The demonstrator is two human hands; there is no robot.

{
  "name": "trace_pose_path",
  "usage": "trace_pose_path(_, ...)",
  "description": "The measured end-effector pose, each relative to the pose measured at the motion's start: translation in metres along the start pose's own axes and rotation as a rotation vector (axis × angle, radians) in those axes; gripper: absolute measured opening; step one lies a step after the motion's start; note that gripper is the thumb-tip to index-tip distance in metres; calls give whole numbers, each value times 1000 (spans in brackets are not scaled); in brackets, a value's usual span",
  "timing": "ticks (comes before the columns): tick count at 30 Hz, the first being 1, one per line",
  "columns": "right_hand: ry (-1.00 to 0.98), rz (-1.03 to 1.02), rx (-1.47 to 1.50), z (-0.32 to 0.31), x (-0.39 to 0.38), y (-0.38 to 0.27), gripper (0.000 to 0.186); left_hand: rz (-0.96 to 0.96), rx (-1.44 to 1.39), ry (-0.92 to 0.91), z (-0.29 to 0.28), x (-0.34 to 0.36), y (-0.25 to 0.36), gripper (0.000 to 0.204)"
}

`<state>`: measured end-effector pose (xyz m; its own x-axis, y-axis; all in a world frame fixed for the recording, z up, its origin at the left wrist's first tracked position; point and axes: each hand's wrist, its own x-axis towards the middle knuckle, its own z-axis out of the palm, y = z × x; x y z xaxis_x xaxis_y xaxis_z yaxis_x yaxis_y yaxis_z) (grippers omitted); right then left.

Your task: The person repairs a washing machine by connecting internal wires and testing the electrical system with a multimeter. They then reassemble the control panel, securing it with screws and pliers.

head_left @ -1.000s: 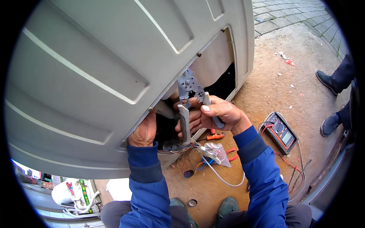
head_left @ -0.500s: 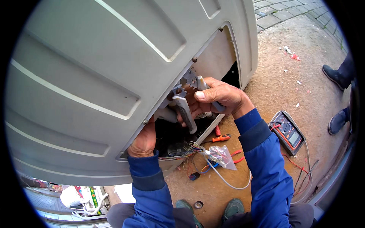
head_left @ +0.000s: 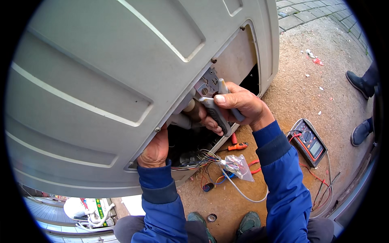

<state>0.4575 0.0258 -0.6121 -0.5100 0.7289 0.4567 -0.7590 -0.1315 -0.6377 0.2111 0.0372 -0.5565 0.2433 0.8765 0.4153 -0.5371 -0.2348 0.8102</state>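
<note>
A large grey ribbed metal cabinet (head_left: 101, 93) fills the upper left, with an opening in its panel. My right hand (head_left: 245, 103) is closed round a plier-like tool with two grey handles (head_left: 216, 115), spread apart, in front of the opening; its jaws cannot be made out. Just behind it are a perforated metal bracket (head_left: 207, 84) and a pale thick pipe (head_left: 179, 120). My left hand (head_left: 154, 150) reaches in at the opening's lower left edge, its fingers hidden inside. Below the opening hangs a bundle of coloured wires (head_left: 202, 161).
On the ground lie an orange screwdriver (head_left: 238, 146), a clear plastic bag (head_left: 239, 167), red-handled pliers (head_left: 255, 167), a small dark cylinder (head_left: 208, 187) and a tape roll (head_left: 212, 218). A multimeter (head_left: 308, 141) with leads lies to the right. Another person's shoes (head_left: 358, 83) are at the far right.
My right hand has shifted slightly right with the grey-handled tool, away from the bracket and pipe, exposing more of both. My left hand stays in the opening. The view has shifted slightly.
</note>
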Motion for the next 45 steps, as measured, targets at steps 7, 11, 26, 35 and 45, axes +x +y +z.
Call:
trace_pose_path(7, 19, -21, 25, -3, -15, 10, 45, 21, -20, -34, -2, 0, -1, 59)
trace_pose_path(11, 149, -1, -120, -1, -26, 8, 41, 12, -111, -49, -9, 3, -2, 60)
trace_pose_path(26, 1108, -381, -1652, 52, -26, 31, 84, -121, 106, -104, 10, 5, 3, 60)
trace_pose_path(35, 1433, -541, -1784, 61, 20, 48, 81, -10, -32, -202, -13, 1, -8, 58)
trace_pose_path(45, 1444, -747, -1786, 58, 42, 36, 83, 35, 0, -8, -19, -9, -17, 59)
